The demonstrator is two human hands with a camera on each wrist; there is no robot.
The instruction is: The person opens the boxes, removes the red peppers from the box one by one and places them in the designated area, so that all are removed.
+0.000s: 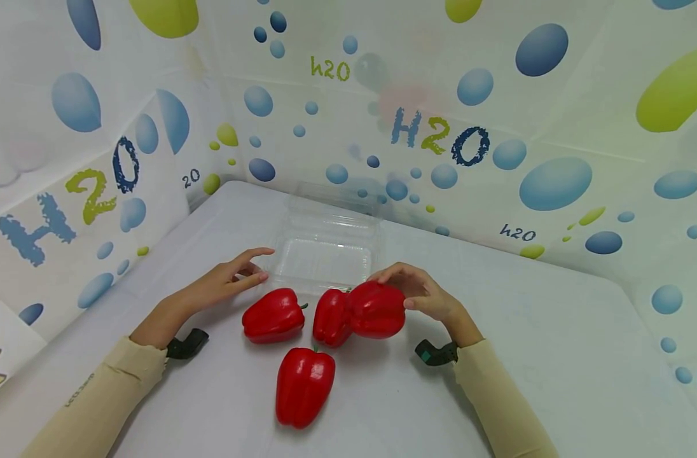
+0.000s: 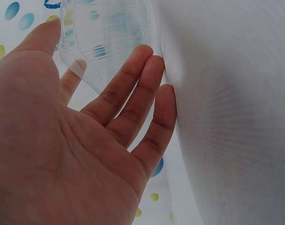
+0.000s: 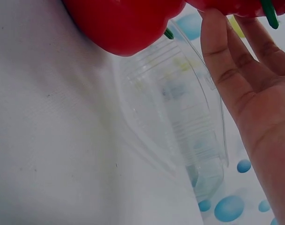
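Off the table, a red bell pepper (image 1: 378, 310) is held by my right hand (image 1: 425, 294), fingers over its far side and thumb at its right. Directly behind the held pepper's left edge, a second red bell pepper (image 1: 329, 318) is partly hidden. Another pepper (image 1: 274, 316) lies on its side to the left, and one more pepper (image 1: 305, 388) lies nearest the front. My left hand (image 1: 228, 280) is at the left edge of a clear plastic clamshell box (image 1: 325, 259), fingers extended. In the left wrist view, one fingertip shows through the clear plastic.
The clamshell's raised lid (image 1: 334, 198) leans toward the back wall sheet (image 1: 348, 108), which is printed with drops and lettering. A white cloth covers the table (image 1: 554, 356). Dark wrist devices (image 1: 437, 353) sit on both forearms.
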